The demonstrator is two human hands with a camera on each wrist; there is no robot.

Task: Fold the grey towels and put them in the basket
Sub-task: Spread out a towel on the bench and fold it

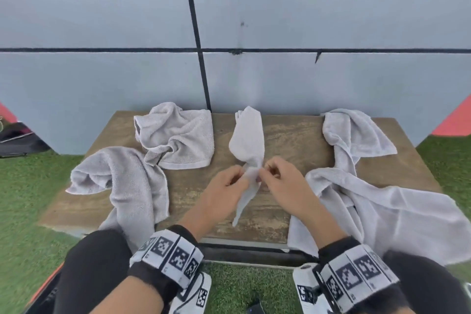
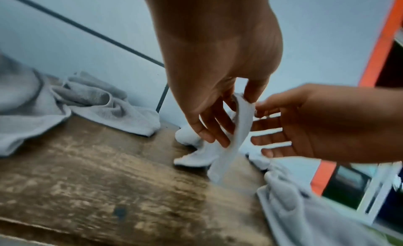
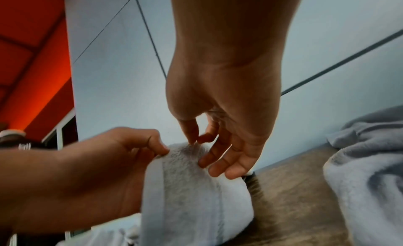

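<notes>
- Fingers [image 2: 250, 92] of the left hand [image 1: 224, 192] and right hand [image 1: 285, 181] are pinching the small pale grey terry towel [image 1: 247, 140] mid-table.
- The head view alone is showing three more crumpled grey towels [image 1: 178, 135] lying on the worn wooden table [image 1: 288, 140].

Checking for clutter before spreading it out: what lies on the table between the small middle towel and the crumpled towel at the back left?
Nothing: in the head view, bare wooden table separates the middle towel from the back-left towel.

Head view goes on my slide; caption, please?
Both hands, left hand and right hand, pinch the middle grey towel above the wooden table.
</notes>
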